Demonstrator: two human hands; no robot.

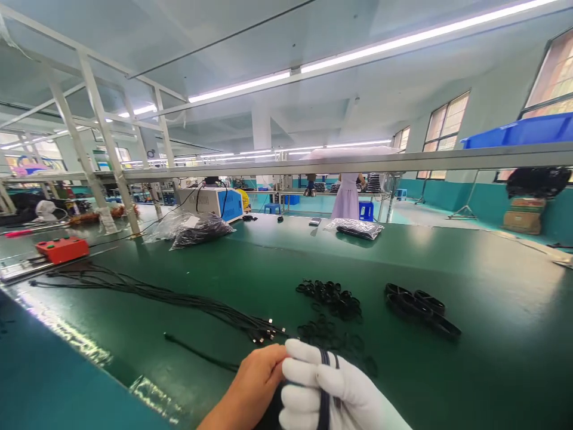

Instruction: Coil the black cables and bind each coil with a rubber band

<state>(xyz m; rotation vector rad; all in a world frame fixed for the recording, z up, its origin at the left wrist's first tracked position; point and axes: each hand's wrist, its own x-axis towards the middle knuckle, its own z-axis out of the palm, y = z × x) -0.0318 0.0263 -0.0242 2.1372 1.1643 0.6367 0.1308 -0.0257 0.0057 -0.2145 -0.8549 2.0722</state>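
Note:
My right hand (333,391), in a white glove, is closed around a coil of black cable (324,382) at the bottom middle of the view. My bare left hand (250,388) is closed against the same coil from the left side. A single loose black cable (197,353) trails off to the left of my hands. Just beyond them a bundle of black cables (179,295) with metal plug ends (266,331) lies on the green table (492,334). Small black rubber bands (331,295) are heaped just ahead.
Coiled black cables (421,307) lie to the right of the bands. Clear bags of black cables (197,230) (356,228) sit farther back. A red box (62,248) is at left, a blue-white machine (215,202) behind. A person in a light dress (347,194) stands far off.

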